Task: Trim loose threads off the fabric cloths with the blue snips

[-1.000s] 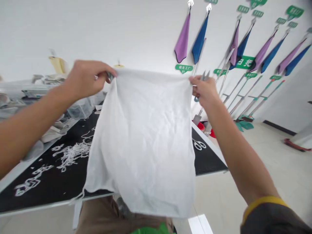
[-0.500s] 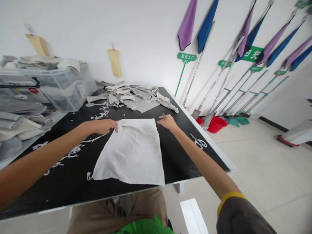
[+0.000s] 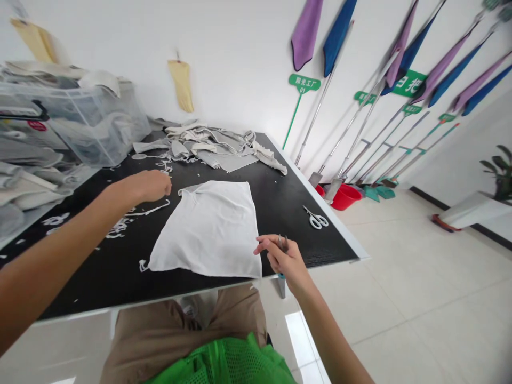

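A white cloth drawstring bag [image 3: 210,229] lies flat on the black tabletop [image 3: 132,272], with a small knotted cord at its lower left corner. Over the lower right edge of the bag is my right hand [image 3: 282,258], curled around thread snips [image 3: 283,244] whose metal tips stick up past the fingers. My left hand [image 3: 150,185] hovers left of the bag's top corner, apart from it. Its fingers are bunched and point down; what they hold, if anything, is hidden. White cord scraps [image 3: 118,228] lie below that wrist.
White-handled scissors [image 3: 316,218] lie near the table's right edge. A heap of grey and white cloth [image 3: 216,146] sits at the back. On the left stands a clear plastic bin [image 3: 100,125] filled with cloth. Mops and red buckets [image 3: 346,196] line the wall.
My left hand has let go of the bag's top left corner and moved left. The right hand, with the snips, has come down toward the bag's lower right edge.
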`<state>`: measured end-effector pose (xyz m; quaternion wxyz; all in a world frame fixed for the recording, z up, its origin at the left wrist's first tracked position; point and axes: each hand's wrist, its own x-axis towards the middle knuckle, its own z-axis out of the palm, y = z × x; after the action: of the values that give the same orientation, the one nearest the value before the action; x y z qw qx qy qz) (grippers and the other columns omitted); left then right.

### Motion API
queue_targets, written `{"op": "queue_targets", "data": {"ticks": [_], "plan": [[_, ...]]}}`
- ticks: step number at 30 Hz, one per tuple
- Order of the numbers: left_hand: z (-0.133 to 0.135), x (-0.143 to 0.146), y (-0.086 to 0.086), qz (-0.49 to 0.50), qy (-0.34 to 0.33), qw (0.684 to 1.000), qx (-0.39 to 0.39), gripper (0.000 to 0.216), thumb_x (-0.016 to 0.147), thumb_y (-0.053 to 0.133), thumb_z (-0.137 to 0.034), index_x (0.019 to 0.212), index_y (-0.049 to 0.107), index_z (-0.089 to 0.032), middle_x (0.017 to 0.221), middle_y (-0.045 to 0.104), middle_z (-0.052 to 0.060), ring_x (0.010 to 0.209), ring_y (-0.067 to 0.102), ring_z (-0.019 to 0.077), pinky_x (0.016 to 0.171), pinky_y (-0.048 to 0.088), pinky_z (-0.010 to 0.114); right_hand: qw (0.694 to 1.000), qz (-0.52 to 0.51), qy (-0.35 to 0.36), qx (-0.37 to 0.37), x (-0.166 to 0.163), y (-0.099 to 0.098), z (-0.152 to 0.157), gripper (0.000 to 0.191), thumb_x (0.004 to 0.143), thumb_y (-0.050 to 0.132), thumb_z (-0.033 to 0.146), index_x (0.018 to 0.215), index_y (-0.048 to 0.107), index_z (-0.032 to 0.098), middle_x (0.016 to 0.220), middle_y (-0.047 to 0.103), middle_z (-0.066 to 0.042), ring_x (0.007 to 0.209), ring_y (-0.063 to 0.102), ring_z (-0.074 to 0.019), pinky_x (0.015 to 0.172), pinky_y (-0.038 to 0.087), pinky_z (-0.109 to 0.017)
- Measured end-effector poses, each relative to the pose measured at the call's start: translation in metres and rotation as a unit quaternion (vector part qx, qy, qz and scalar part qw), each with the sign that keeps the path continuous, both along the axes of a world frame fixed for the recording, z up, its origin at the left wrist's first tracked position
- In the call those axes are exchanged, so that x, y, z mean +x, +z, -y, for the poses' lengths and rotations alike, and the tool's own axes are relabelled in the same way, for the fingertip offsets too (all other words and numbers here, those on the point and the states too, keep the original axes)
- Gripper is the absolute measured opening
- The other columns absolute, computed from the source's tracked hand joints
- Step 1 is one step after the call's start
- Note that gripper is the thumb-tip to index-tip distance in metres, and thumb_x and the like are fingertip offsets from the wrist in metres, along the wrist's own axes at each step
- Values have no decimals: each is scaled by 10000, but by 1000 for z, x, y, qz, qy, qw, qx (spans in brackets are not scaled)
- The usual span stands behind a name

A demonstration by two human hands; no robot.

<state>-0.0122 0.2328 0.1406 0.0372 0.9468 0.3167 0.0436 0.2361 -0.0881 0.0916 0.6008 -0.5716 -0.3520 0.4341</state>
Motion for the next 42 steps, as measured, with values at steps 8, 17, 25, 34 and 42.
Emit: {"op": "queue_targets", "data": {"ticks": [8, 17, 25, 34, 42], "plan": [[160, -9, 8, 137, -16, 987, 80, 379, 941, 388, -271, 1246, 609, -316, 1327, 618, -6, 1135, 622, 243, 997, 496, 407, 973, -170, -156, 23, -49, -26, 62, 277, 807, 648, 521, 867, 742, 267, 656, 633, -22, 378, 199, -66, 404, 108, -260], [319, 14, -81, 233, -147, 961, -31, 948, 789, 621, -558, 1551, 74, -419, 1141, 712, 47, 946, 711, 279, 714, 658, 383, 941, -238, -238, 20, -114, -63, 67, 452, 715, 610, 734, 881, 776, 347, 1117, 705, -43, 1102, 603, -298, 934, 490, -436], [350, 11, -183, 276, -48, 953, -113, 778, 894, 469, -289, 1556, 73, -389, 1301, 637, 55, 1160, 635, 261, 850, 639, 354, 975, -174, -130, -45, -134, -73, 73, 410, 842, 570, 629, 1158, 700, 402, 1276, 651, 6, 1206, 564, -240, 1095, 380, -403], [348, 24, -148, 354, 130, 843, -384, 452, 963, 411, -451, 1275, 640, -217, 1258, 667, 73, 1225, 588, 248, 1058, 469, 345, 960, 105, -257, -47, -76, -119, 93, 527, 789, 695, 504, 1204, 640, 184, 1119, 690, -126, 889, 657, -243, 759, 495, -348], [339, 27, -150, 363, 208, 702, -576, 559, 810, 546, -674, 1077, 754, -229, 647, 651, 62, 803, 656, 287, 695, 545, 333, 947, 180, -241, -115, -67, -125, 68, 401, 783, 697, 486, 1012, 742, 160, 862, 749, -96, 743, 674, -223, 618, 491, -290]]}}
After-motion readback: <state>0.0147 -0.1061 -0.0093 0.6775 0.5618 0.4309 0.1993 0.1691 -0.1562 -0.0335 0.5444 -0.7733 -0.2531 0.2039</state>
